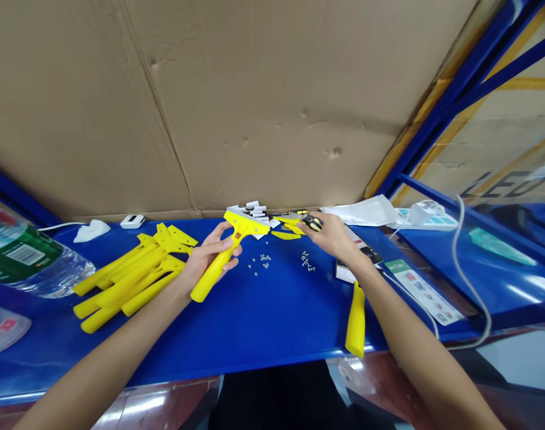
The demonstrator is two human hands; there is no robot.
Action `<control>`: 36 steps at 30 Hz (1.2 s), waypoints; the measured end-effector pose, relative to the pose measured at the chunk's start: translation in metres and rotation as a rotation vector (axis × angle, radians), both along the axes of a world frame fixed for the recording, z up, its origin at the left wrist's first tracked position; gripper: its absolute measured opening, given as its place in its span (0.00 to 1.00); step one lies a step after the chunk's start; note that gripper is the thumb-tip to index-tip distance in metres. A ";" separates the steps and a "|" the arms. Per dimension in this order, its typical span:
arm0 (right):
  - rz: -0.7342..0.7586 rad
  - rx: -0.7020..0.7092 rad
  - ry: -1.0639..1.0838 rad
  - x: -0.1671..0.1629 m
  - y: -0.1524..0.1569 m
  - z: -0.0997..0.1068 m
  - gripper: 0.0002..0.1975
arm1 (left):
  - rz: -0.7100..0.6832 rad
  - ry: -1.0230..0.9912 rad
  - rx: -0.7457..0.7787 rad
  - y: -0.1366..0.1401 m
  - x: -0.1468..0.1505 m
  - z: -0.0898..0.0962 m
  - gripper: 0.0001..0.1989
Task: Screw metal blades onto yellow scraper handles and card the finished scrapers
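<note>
Head view: left hand [206, 254] grips a yellow scraper [221, 260], mid-frame, head up and right. Right hand [331, 236], right of centre, is closed around a black-and-yellow tool [312, 223]. Small rings [265, 258] and screws [305, 261] lie below, between them. Yellow handles [129, 275] heaped left of frame.

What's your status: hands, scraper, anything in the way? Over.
Left hand gripping yellow scraper by its handle. Right hand holding black-and-yellow tool, apart from scraper. Loose small metal parts on bench between hands.

Dark "LED" [508, 184] on carton [501, 152] at right; barcode [27, 253] on green bottle label [34, 236]; leaflet [427, 292] print too small.
</note>
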State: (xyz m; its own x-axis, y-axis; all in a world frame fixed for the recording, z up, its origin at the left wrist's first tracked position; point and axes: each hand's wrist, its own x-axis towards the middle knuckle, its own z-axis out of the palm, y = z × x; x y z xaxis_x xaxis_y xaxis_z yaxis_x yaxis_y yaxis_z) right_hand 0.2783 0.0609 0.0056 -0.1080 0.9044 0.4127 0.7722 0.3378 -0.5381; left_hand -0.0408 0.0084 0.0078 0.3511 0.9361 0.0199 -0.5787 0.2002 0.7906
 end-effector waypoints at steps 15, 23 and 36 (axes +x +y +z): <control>0.013 -0.095 -0.259 -0.087 0.076 0.035 0.16 | 0.358 0.172 -0.045 0.011 -0.007 0.000 0.26; -0.062 -0.178 -0.326 -0.141 0.106 0.031 0.19 | 0.400 0.110 -0.007 0.021 -0.012 -0.013 0.26; 0.036 -0.156 -0.316 -0.149 0.099 0.026 0.13 | 0.337 0.052 0.068 0.019 -0.015 -0.012 0.28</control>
